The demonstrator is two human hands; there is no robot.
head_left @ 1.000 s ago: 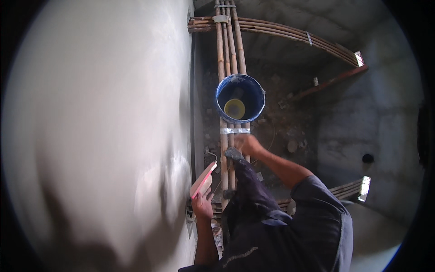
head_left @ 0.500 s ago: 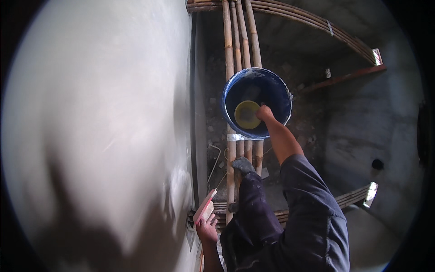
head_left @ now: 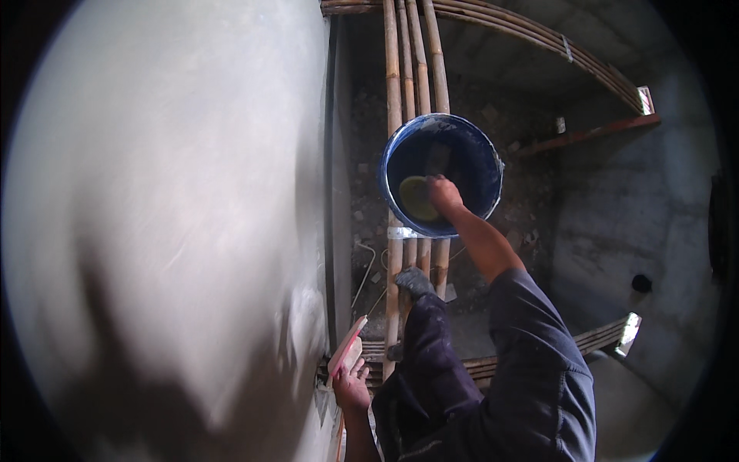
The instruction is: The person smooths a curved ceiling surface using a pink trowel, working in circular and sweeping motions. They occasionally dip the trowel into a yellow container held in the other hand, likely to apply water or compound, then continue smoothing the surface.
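Note:
My right hand (head_left: 445, 199) reaches into a deep blue bucket (head_left: 496, 165) and is closed on the edge of a round yellow bowl (head_left: 416, 202). The bowl sits low inside the bucket, tilted and partly covered by my fingers. A pale patch shows in the bucket beyond my hand; I cannot make out what it is. Down by the wall, my left hand (head_left: 352, 389) grips a plastering float (head_left: 348, 350) with a pinkish-red edge and a pale back. The float stands on its side, close to the wall surface.
Bamboo poles (head_left: 394, 92) run lengthwise beneath the bucket and my foot (head_left: 416, 282). Bundled cross poles (head_left: 531, 35) lie at the far end and near me. A smooth grey wall (head_left: 192, 192) fills the left side. Rubble (head_left: 523, 223) covers the floor below.
My right hand has moved over more of the yellow bowl, which now looks darker and more tilted. My left hand and the float have hardly moved.

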